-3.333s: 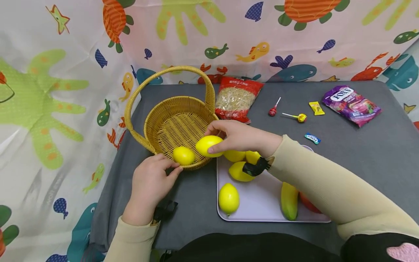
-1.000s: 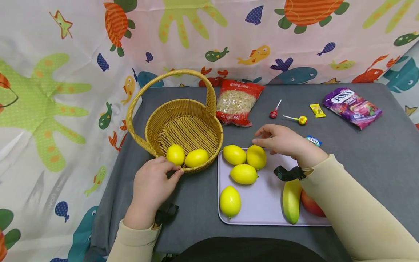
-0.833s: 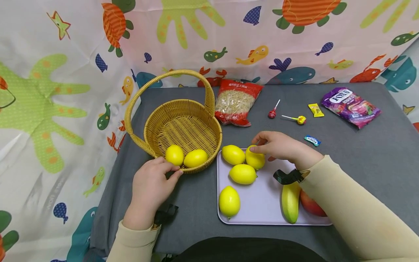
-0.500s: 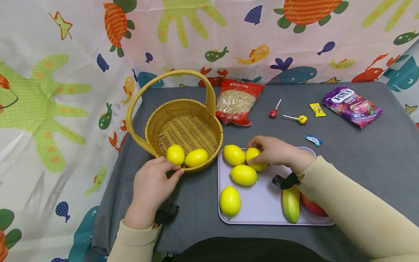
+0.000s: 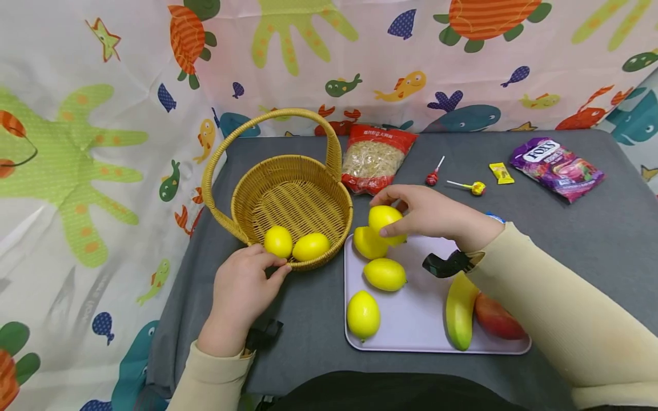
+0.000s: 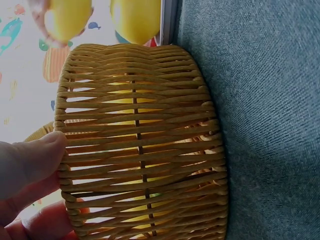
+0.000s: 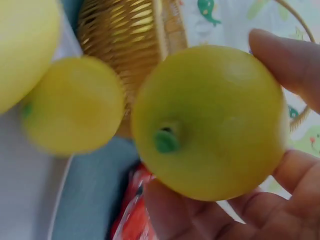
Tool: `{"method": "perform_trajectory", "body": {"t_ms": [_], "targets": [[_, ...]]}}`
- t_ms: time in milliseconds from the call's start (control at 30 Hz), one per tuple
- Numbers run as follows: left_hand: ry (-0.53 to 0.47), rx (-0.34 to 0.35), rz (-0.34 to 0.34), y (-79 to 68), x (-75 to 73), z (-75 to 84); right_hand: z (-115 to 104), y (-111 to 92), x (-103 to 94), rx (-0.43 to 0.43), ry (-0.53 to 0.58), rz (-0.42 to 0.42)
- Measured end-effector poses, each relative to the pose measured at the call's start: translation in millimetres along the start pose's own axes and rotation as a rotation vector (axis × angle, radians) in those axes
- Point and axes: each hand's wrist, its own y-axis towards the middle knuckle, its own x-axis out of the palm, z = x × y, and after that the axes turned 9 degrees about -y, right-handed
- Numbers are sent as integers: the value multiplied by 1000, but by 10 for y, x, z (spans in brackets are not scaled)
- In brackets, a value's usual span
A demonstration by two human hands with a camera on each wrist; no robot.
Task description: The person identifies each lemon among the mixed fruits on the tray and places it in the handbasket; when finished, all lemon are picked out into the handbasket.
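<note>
In left hand (image 5: 244,285) pinches golden wicker basket (image 5: 293,200) of two yellow lemons (image 5: 311,247); in right (image 5: 430,210), another lemon (image 5: 383,219); on purple bag (image 5: 560,171), "FOX'S"

Facing me is a pinkish sheet (image 5: 365,57) printed with sea creatures (image 5: 493,17); on my left a whiter sheet (image 5: 110,211), creased, shines in patches. Grey cloth (image 5: 185,311) covers my table (image 5: 581,245) and drapes over its left edge.

The left hand (image 6: 32,167) pinches the rim of a wicker basket (image 6: 140,140), yellow showing through its gaps. Beyond it, the right hand (image 6: 38,22) holds a yellow fruit (image 6: 67,19); a second yellow fruit (image 6: 137,20) sits beside a pale straight edge (image 6: 167,22). The basket stands on blue-grey cloth (image 6: 270,125).
</note>
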Motion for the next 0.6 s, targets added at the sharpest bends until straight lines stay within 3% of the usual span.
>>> {"method": "perform_trajectory", "body": {"t_ms": [167, 333, 467, 600], "targets": [[3, -6, -2, 0, -10, -6, -267, 245, 66, -72, 37, 62], [1, -4, -6, 4, -9, -14, -448, 537, 262, -113, 51, 164], [-2, -4, -11, 7, -11, -14, -532, 707, 426, -161, -46, 229], [6, -8, -15, 4, -20, -17, -616, 813, 518, -194, -190, 241]]}}
